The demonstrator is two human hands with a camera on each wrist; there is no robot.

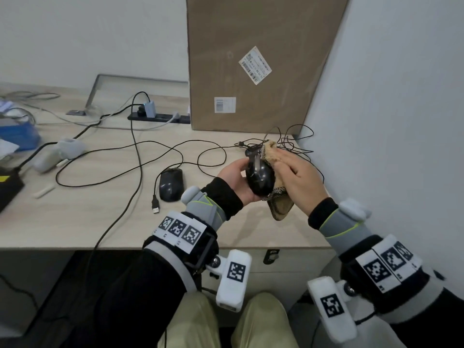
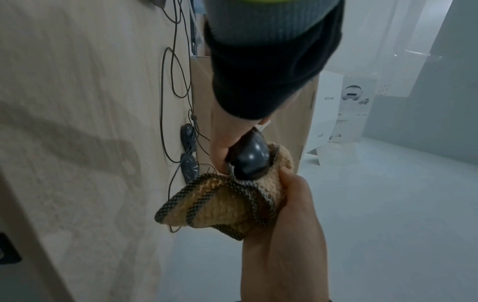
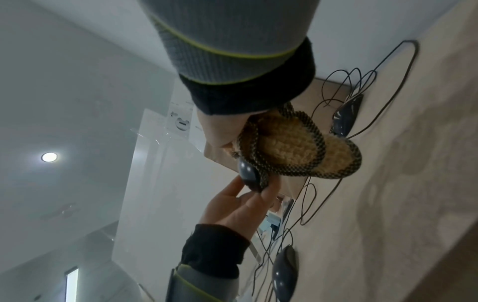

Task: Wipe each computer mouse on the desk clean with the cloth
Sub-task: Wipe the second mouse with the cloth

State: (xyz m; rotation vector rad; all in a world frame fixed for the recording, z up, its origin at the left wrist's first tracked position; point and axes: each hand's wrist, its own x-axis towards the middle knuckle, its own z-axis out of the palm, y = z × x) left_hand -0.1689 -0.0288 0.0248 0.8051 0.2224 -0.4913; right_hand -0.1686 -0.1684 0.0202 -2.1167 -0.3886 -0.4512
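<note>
**Mouse mid-wipe, held up off the desk**

A glossy black corded computer mouse (image 1: pixel 259 177) is gripped in the left hand (image 1: pixel 237 180), fingers curled round its near end, lifted clear above the pale wood-grain desk (image 1: pixel 105 222). Pressed against its right flank is a tan knitted cloth with dark checked edging (image 1: pixel 278 207), bunched and clutched in the right hand (image 1: pixel 298 182); part of the cloth is wrapped under the mouse, and a loose corner is left dangling below the grip.

Just left of the grip, a second matte black corded mouse (image 1: pixel 171 184) is lying on the desk, untouched by either hand. Beyond the grip, a tangle of thin black cables (image 1: pixel 293 141) is piled, with another dark mouse (image 3: pixel 346 118) seen among them in the wrist view. Farther back, a big brown cardboard box (image 1: pixel 256 64) is propped against the wall.

Possible trouble, as a guess: the held mouse's cord could get snagged in that tangle and things dragged off the edge. The glossy shell could also be squeezed out of the grip if it's rubbed too hard.
</note>
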